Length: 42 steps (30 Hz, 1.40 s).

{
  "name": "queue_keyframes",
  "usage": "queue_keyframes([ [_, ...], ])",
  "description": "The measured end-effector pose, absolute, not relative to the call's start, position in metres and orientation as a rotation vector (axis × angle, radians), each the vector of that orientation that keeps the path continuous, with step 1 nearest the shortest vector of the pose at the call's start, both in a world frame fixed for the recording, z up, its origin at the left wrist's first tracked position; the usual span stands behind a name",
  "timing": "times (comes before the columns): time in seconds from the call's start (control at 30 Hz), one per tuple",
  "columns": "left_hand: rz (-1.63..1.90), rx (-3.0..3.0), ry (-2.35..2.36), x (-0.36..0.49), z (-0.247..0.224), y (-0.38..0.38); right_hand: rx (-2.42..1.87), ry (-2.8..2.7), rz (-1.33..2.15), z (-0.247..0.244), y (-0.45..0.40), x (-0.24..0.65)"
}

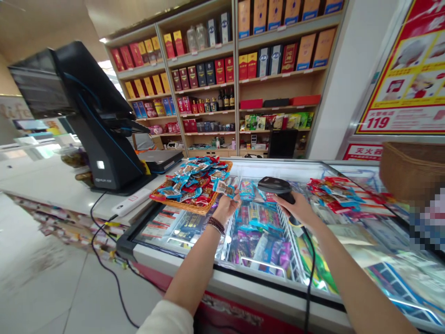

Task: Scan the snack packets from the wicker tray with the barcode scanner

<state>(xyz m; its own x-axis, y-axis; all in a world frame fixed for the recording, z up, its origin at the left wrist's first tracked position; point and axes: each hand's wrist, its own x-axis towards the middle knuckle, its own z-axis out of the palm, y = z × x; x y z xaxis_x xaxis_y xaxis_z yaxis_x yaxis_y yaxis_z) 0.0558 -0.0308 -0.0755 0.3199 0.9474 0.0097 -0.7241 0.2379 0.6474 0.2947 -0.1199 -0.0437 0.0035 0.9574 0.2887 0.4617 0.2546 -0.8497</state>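
1. Handheld barcode scanner (276,185): long axis of the head runs roughly level, nose pointing toward the image's left, at the small snack packet (225,188); handle angles down into the right hand (299,209). Black coiled-free cord (309,278) drops from the handle past the front edge of the chest freezer (243,284).
2. Right hand: closed around the scanner handle, holding it above the freezer's middle.
3. Left hand (226,207): narrow pinch, holding the packet up by its lower edge, above the freezer. Beaded bracelet (216,225) on the wrist.
4. Packet: flat, held upright, near the scanner nose but not touching it, with a gap between them.
5. Woven orange-brown tray (183,205): sits on the freezer's left part, just beside the left hand, heaped with blue-and-red snack packets (194,181).
6. Wire basket (285,246) inside the freezer, below the hands: holds rows of long packaged snacks (259,241).
7. Loose red-and-blue packets (333,197): lie on the freezer's right part.
8. Black POS terminal (100,125): on the counter left of the freezer.
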Motion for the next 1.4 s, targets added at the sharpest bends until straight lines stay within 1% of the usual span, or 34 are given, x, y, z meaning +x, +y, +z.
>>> queue_keyframes([
  [0.2,1.091,0.704,0.419,0.062,-0.061,-0.044,-1.276,-1.580,0.728,-0.042,-0.134,0.303],
  [0.47,0.932,0.806,0.385,0.073,-0.057,-0.051,-1.253,-1.517,0.754,-0.041,-0.146,0.322],
  [0.67,0.888,0.828,0.373,0.093,-0.059,-0.048,-1.259,-1.532,0.724,-0.033,-0.160,0.330],
  [0.77,1.006,0.842,0.392,0.107,-0.060,-0.041,-1.319,-1.563,0.700,-0.028,-0.163,0.319],
  [0.93,1.390,0.924,0.481,0.116,-0.062,-0.019,-1.248,-1.592,0.837,-0.028,-0.159,0.289],
  [1.03,1.551,0.996,0.529,0.111,-0.070,-0.006,-1.160,-1.583,0.942,-0.027,-0.155,0.277],
  [1.23,1.626,1.087,0.566,0.094,-0.088,0.003,-1.097,-1.558,1.061,-0.023,-0.152,0.262],
  [1.4,1.655,1.105,0.646,0.089,-0.084,-0.001,-1.075,-1.528,1.100,-0.025,-0.149,0.262],
])
